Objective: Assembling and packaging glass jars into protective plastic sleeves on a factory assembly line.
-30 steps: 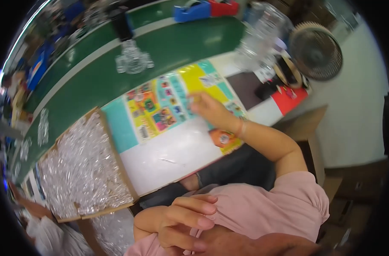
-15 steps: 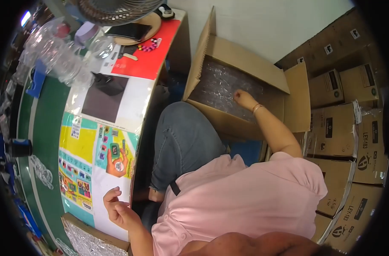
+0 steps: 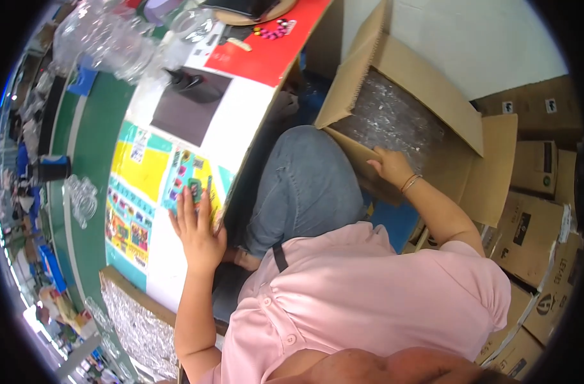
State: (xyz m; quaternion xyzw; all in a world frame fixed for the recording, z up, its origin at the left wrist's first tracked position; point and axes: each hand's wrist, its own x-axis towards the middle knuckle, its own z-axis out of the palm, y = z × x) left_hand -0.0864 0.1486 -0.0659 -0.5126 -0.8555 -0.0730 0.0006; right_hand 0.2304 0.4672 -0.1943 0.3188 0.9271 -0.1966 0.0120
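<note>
Both hands have shifted since the frame half a second ago: the right grip [image 3: 394, 169], then over the inside of the cardboard box [image 3: 429, 96], is now at its near rim, and the left grip [image 3: 201, 246], then raised above the counter [image 3: 235, 109], now rests on it. At the rim, the right thumb and forefinger are slightly parted; the other fingers are partly hidden, so I cannot tell whether they press on the cardboard. The left fingers are spread, palm down, with nothing visible under them but the printed sheet [image 3: 138, 171].

The box stands beside the counter, just past the person's bent knee [image 3: 308, 169], with flaps raised. Its walls should be stiff while the flaps would give at the creases, so a hold on the wall below the fold, or under two opposite corners, looks safer than a tug on a flap. Its weight cannot be judged from here. Shiny clear plastic [image 3: 395, 109] lies inside; it would probably be light and slippery, best lifted by an edge without squeezing. Whether it is film or hard pieces is too unclear to tell.

Farther out, a shallow carton [image 3: 128, 287] of clear plastic sits by the counter's lower end, and more closed boxes [image 3: 522, 237] are stacked beyond the right arm.
</note>
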